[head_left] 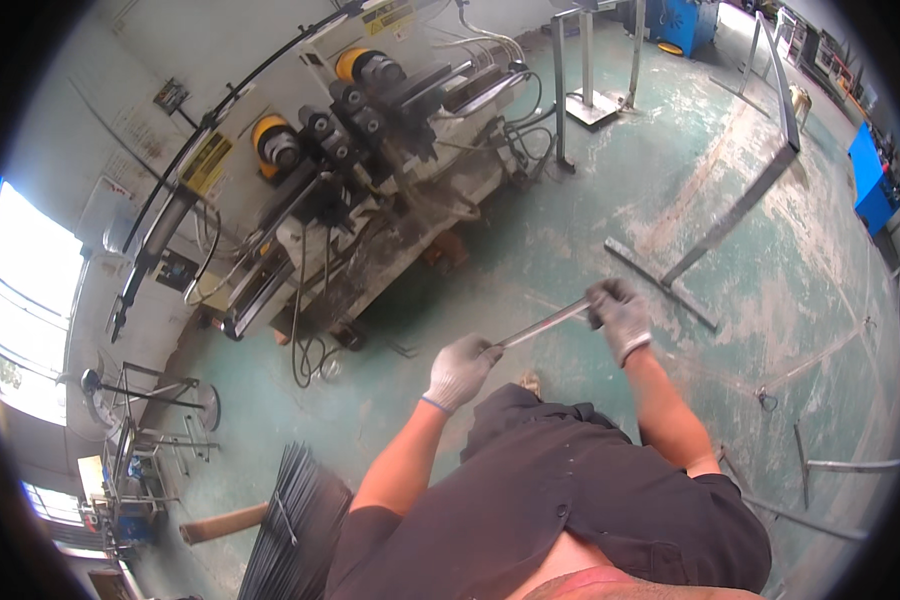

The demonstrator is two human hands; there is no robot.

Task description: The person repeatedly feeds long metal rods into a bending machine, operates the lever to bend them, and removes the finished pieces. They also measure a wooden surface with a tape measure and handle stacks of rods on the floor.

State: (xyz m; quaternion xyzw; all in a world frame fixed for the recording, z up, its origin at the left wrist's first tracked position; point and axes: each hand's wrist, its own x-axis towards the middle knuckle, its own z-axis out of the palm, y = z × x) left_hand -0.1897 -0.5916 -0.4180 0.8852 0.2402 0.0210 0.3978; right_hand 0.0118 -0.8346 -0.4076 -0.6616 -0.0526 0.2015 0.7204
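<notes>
A slim, shiny metal rod (545,325) stretches between my two gloved hands in front of my body. My left hand (464,371), in a pale knit glove, is closed round its lower left end. The upper right end is in my right hand (618,313), whose glove is darker and stained; its fingers are slightly blurred and wrapped round the rod. Beyond the left hand stands a large machine (390,205) with two yellow-and-black motors and dark clamping heads. The rod is apart from the machine.
Left of my body lies a bundle of dark thin rods (292,525) beside a brown cardboard tube (225,522). A metal frame stand (730,210) rises at the right, its foot on the worn green floor (590,215). Cables (310,360) hang below the machine. A fan (100,395) stands far left.
</notes>
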